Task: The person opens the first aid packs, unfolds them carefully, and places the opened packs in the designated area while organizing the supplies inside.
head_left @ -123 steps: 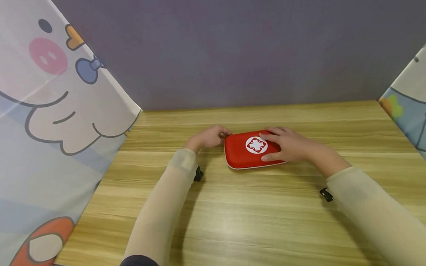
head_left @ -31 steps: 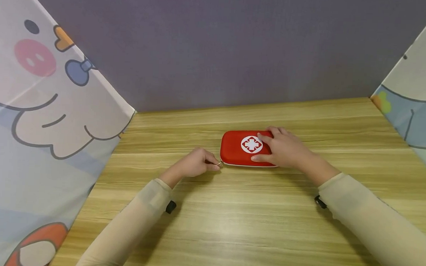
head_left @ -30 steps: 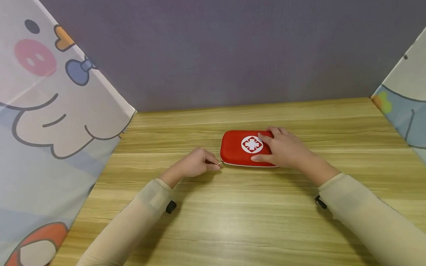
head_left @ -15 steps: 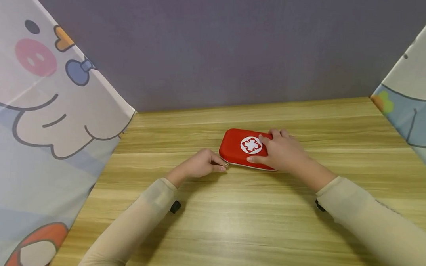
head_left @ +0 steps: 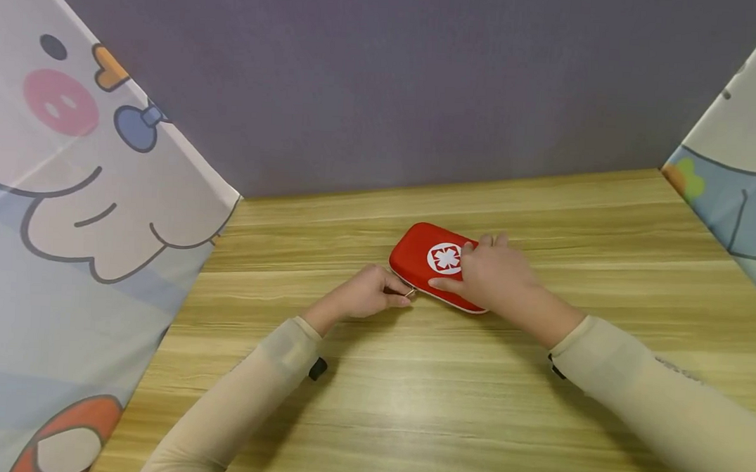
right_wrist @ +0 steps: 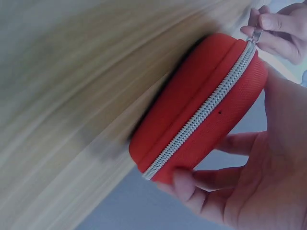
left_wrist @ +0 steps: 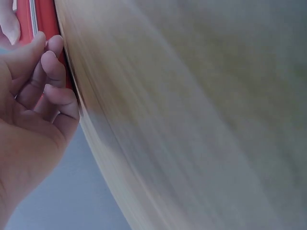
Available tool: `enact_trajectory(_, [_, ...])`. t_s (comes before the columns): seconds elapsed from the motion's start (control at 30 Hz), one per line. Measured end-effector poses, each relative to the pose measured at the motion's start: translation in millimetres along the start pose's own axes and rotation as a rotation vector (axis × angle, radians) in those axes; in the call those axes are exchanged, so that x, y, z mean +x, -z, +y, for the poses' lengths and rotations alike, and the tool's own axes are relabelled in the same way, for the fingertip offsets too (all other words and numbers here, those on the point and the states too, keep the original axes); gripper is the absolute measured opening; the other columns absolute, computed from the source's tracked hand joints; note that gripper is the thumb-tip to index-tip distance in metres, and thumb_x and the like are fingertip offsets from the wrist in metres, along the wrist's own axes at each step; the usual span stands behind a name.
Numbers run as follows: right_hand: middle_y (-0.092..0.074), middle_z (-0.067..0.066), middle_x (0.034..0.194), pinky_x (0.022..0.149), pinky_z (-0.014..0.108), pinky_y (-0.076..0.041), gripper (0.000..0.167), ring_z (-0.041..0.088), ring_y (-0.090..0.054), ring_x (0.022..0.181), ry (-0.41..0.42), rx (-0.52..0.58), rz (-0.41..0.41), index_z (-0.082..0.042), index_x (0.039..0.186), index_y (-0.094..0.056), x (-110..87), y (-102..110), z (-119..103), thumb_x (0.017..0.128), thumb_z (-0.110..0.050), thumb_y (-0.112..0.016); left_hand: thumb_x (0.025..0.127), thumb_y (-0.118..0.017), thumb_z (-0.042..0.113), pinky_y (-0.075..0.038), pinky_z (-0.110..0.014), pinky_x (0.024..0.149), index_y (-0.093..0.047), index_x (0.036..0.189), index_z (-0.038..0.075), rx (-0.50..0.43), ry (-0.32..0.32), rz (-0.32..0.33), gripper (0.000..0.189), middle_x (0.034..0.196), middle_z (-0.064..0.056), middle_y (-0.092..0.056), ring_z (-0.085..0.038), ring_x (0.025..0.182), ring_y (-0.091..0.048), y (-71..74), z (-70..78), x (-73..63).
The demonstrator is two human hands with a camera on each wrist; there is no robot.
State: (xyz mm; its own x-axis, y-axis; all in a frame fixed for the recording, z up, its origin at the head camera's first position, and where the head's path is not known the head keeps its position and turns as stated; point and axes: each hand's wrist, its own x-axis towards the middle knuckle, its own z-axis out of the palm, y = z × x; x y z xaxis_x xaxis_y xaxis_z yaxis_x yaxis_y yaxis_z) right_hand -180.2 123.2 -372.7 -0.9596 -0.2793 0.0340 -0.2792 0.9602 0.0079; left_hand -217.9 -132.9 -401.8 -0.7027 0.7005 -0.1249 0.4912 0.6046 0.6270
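A red zippered first-aid case (head_left: 415,252) with a white cross emblem lies slanted on the wooden table. At its near edge, toward the left corner, my left hand (head_left: 370,292) pinches the metal zipper pull (head_left: 410,291) between thumb and index finger. My right hand (head_left: 499,275) grips the case's right end, with the thumb lying over the top. From the right wrist view, the silver zipper (right_wrist: 201,115) runs along the side with its teeth meshed, and the pull stands at the far end. My palm covers the right end of the case in the head view.
The wooden table (head_left: 370,405) reaches back to a grey wall panel (head_left: 391,89). Cartoon-printed cloths hang on the left (head_left: 120,203) and right (head_left: 749,161) sides.
My left hand has come from the case's left end round to its near edge, pinching the zipper pull and shifting right. The case has turned clockwise under my right hand.
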Motion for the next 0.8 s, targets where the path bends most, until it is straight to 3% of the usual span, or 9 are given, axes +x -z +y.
enact_trajectory(0.13, [-0.066, 0.035, 0.114, 0.085, 0.057, -0.061, 0.099, 0.049, -0.064, 0.100, 0.007, -0.008, -0.024, 0.013, 0.128, -0.067, -3.9, 3, 0, 0.093, -0.079, -0.059, 0.101, -0.075, 0.017, -0.048, -0.021, 0.073, -0.085, 0.107, 0.014, 0.028, 0.031, 0.019, 0.013, 0.094, 0.004, -0.077, -0.006, 0.080, -0.057, 1.3, 2.5, -3.6])
enact_trajectory(0.27, [-0.059, 0.040, 0.133, 0.098, 0.063, -0.057, 0.102, 0.056, -0.061, 0.118, 0.043, 0.037, -0.107, 0.013, 0.144, -0.057, -5.0, 10, 4, 0.095, -0.076, -0.060, 0.104, -0.069, 0.015, -0.051, -0.023, 0.072, -0.084, 0.112, 0.012, 0.099, 0.072, 0.080, 0.016, 0.095, 0.002, -0.078, -0.007, 0.079, -0.061, 5.3, 2.7, -6.9])
enact_trajectory(0.4, [-0.054, 0.042, 0.140, 0.104, 0.064, -0.054, 0.098, 0.057, -0.056, 0.129, 0.083, 0.070, -0.177, 0.011, 0.150, -0.052, -8.0, 17, 9, 0.096, -0.070, -0.064, 0.106, -0.066, 0.014, -0.055, -0.024, 0.075, -0.082, 0.116, 0.009, 0.106, 0.104, 0.111, 0.019, 0.100, 0.000, -0.079, -0.008, 0.085, -0.068, 7.6, 1.3, -7.7])
enact_trajectory(0.63, [-0.060, 0.037, 0.131, 0.101, 0.060, -0.056, 0.081, 0.048, -0.064, 0.117, 0.130, 0.169, -0.192, 0.007, 0.141, -0.063, -14.8, 23, 15, 0.092, -0.056, -0.079, 0.106, -0.065, 0.015, -0.053, -0.024, 0.072, -0.081, 0.115, 0.010, 0.070, 0.154, 0.134, 0.019, 0.098, 0.000, -0.079, -0.010, 0.084, -0.067, 4.9, -1.7, -8.3])
enact_trajectory(0.73, [-0.059, 0.034, 0.137, 0.105, 0.061, -0.053, 0.073, 0.048, -0.061, 0.124, 0.148, 0.237, -0.171, 0.004, 0.134, -0.068, -13.8, 25, 18, 0.088, -0.051, -0.085, 0.106, -0.066, 0.015, -0.053, -0.024, 0.073, -0.081, 0.116, 0.010, 0.065, 0.171, 0.138, 0.020, 0.099, 0.000, -0.079, -0.010, 0.084, -0.067, 4.8, -2.0, -7.5])
enact_trajectory(0.8, [-0.055, 0.030, 0.145, 0.110, 0.063, -0.050, 0.073, 0.049, -0.056, 0.132, 0.172, 0.265, -0.168, -0.001, 0.137, -0.067, -10.5, 24, 20, 0.087, -0.051, -0.085, 0.105, -0.066, 0.015, -0.054, -0.025, 0.074, -0.081, 0.116, 0.010, 0.064, 0.179, 0.141, 0.020, 0.099, -0.001, -0.079, -0.010, 0.084, -0.067, 5.4, -3.0, -6.2])
